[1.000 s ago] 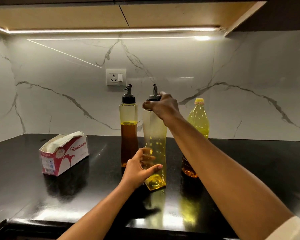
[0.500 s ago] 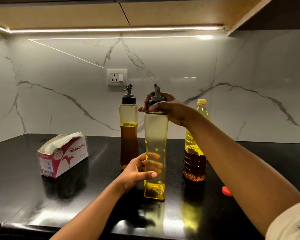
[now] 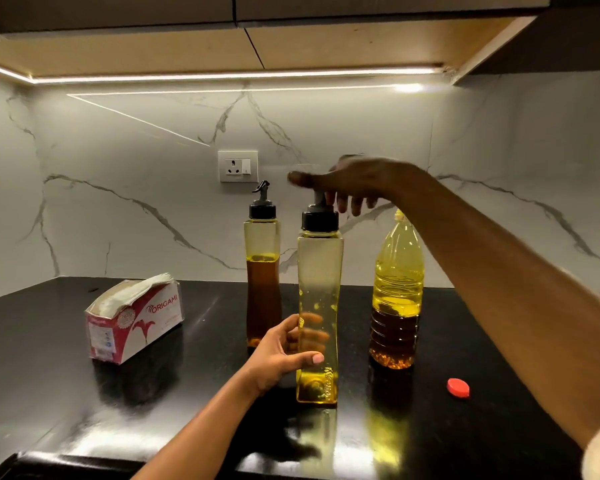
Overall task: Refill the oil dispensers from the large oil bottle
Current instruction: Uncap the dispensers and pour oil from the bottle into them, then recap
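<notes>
A tall, nearly empty yellow dispenser (image 3: 319, 289) with a black spout cap stands upright on the black counter (image 3: 66, 393). My left hand (image 3: 281, 351) grips its lower body. My right hand (image 3: 350, 183) hovers just above the cap, blurred, fingers loosely spread and hanging down over the spout. Behind and to the left stands a second dispenser (image 3: 262, 271), about half full of dark oil. The large oil bottle (image 3: 397, 296) stands to the right, uncapped as far as I can tell, its neck partly hidden by my right arm.
A red bottle cap (image 3: 458, 388) lies on the counter at the right. A tissue box (image 3: 134, 320) sits at the left. A wall socket (image 3: 238, 166) is on the marble backsplash, and cabinets hang overhead.
The near dispenser went from tilted to upright on the counter. My right hand has let go of its cap and lifted just above it. My left hand keeps its grip.
</notes>
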The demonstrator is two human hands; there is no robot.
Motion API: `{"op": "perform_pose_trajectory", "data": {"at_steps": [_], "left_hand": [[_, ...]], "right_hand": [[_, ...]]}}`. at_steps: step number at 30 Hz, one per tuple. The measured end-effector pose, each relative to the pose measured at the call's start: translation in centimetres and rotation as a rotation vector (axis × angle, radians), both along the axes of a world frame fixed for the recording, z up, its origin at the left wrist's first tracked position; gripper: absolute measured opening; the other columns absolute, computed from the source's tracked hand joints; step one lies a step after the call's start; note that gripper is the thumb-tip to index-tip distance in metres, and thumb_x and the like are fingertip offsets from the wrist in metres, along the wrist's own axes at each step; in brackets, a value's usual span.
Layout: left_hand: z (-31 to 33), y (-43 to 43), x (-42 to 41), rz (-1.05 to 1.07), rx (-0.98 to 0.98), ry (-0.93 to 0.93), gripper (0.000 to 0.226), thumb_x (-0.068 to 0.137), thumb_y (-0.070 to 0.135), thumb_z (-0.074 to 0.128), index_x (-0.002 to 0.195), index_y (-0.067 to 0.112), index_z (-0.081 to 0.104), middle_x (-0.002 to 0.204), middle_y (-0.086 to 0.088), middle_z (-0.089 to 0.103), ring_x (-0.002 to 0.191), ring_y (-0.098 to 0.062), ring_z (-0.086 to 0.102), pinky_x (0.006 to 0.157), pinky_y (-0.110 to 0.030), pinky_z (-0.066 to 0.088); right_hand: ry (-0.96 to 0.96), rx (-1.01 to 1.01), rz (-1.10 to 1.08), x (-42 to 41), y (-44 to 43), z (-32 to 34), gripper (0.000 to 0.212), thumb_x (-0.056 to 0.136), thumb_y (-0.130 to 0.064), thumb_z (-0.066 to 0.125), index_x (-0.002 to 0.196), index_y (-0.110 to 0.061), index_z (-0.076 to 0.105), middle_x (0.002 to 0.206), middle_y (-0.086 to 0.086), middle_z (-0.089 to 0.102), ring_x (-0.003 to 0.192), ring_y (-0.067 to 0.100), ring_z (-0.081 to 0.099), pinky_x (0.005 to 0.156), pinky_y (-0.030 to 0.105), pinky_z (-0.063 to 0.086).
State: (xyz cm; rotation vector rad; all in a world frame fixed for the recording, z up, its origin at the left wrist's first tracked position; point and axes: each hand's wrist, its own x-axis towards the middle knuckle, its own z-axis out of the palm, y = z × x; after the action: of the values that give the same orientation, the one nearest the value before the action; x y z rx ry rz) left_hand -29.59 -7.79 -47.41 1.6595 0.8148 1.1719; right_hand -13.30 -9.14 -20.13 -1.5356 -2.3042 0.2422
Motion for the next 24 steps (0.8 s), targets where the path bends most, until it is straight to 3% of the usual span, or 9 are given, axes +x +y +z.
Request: {"op": "perform_pose_trajectory", "data": {"at_steps": [3, 6, 9, 11, 13, 15, 18, 21, 24], "left_hand": [[0.0, -0.2, 0.0, 0.0, 0.0, 0.0, 0.083, 0.056, 0.04, 0.091, 0.126, 0.016, 0.054, 0.114, -0.013, 0.068, 0.108, -0.031, 0.065, 0.091, -0.04, 0.054], [0.1, -0.3, -0.1, -0.002, -0.011, -0.003, 0.083, 0.055, 0.04, 0.091, 0.126, 0.016, 0.055, 0.113, -0.012, 0.069, 0.108, -0.031, 0.065, 0.09, -0.039, 0.054], [0.2, -0.3, -0.1, -0.009, -0.018, 0.003, 0.083, 0.056, 0.039, 0.091, 0.126, 0.016, 0.054, 0.115, -0.012, 0.068, 0.109, -0.031, 0.065, 0.091, -0.038, 0.054], [0.2, -0.3, -0.1, -0.009, -0.02, 0.006, 0.083, 0.056, 0.04, 0.091, 0.126, 0.016, 0.054, 0.115, -0.012, 0.068, 0.109, -0.03, 0.065, 0.09, -0.037, 0.054], [0.2, -0.4, -0.1, -0.011, -0.019, 0.006, 0.083, 0.055, 0.04, 0.091, 0.126, 0.016, 0.054, 0.114, -0.012, 0.069, 0.109, -0.03, 0.065, 0.09, -0.037, 0.054], [0.2, -0.4, -0.1, -0.007, -0.015, 0.01, 0.084, 0.055, 0.042, 0.091, 0.126, 0.016, 0.054, 0.114, -0.011, 0.069, 0.108, -0.029, 0.065, 0.09, -0.036, 0.054], [0.2, -0.4, -0.1, -0.008, -0.01, 0.016, 0.085, 0.053, 0.044, 0.091, 0.125, 0.017, 0.054, 0.114, -0.01, 0.069, 0.109, -0.028, 0.065, 0.09, -0.035, 0.054], [0.2, -0.4, -0.1, -0.003, -0.013, 0.017, 0.087, 0.051, 0.045, 0.091, 0.125, 0.017, 0.054, 0.113, -0.01, 0.069, 0.108, -0.028, 0.066, 0.089, -0.033, 0.054], [0.1, -0.3, -0.1, -0.003, -0.023, 0.004, 0.089, 0.051, 0.042, 0.092, 0.125, 0.014, 0.053, 0.113, -0.01, 0.069, 0.108, -0.03, 0.066, 0.089, -0.034, 0.054]], "right_hand": [[-0.19, 0.088, -0.056, -2.2, -0.1, 0.3, 0.056, 0.071, -0.064, 0.065, 0.083, -0.01, 0.056, 0.074, 0.007, 0.062, 0.061, 0.016, 0.059, 0.051, 0.024, 0.047], [-0.103, -0.028, 0.049, -1.6, 0.2, 0.7, 0.043, 0.074, -0.035, 0.077, 0.101, -0.009, 0.056, 0.097, 0.01, 0.064, 0.08, 0.02, 0.064, 0.061, 0.025, 0.056], [-0.023, -0.271, 0.265, 0.1, -0.1, 1.5, 0.083, 0.069, -0.016, 0.077, 0.14, -0.027, 0.034, 0.14, 0.004, 0.046, 0.128, 0.026, 0.043, 0.101, 0.042, 0.044], [0.049, -0.259, 0.301, 0.8, -0.1, 1.8, 0.103, 0.063, -0.027, 0.076, 0.148, -0.034, 0.017, 0.155, 0.0, 0.024, 0.14, 0.026, 0.025, 0.11, 0.049, 0.03], [0.065, -0.153, 0.169, 0.4, -0.2, 2.1, 0.091, 0.067, -0.046, 0.07, 0.144, -0.022, 0.03, 0.148, 0.008, 0.037, 0.129, 0.028, 0.043, 0.096, 0.043, 0.045], [-0.079, -0.118, -0.036, -1.0, -0.6, 2.0, 0.077, 0.072, -0.063, 0.061, 0.123, -0.007, 0.052, 0.119, 0.014, 0.061, 0.097, 0.025, 0.062, 0.075, 0.033, 0.053], [-0.224, -0.086, -0.151, -2.5, -0.4, 1.0, 0.059, 0.075, -0.064, 0.061, 0.089, -0.007, 0.057, 0.085, 0.012, 0.065, 0.067, 0.019, 0.063, 0.058, 0.025, 0.051], [-0.163, -0.144, -0.029, -1.8, -0.2, 1.2, 0.044, 0.079, -0.038, 0.071, 0.106, -0.006, 0.058, 0.101, 0.013, 0.065, 0.077, 0.02, 0.064, 0.066, 0.026, 0.055], [-0.033, -0.283, 0.162, -0.1, -0.8, 1.9, 0.081, 0.076, -0.014, 0.074, 0.143, -0.026, 0.03, 0.143, 0.003, 0.042, 0.122, 0.025, 0.046, 0.101, 0.043, 0.042]]}}
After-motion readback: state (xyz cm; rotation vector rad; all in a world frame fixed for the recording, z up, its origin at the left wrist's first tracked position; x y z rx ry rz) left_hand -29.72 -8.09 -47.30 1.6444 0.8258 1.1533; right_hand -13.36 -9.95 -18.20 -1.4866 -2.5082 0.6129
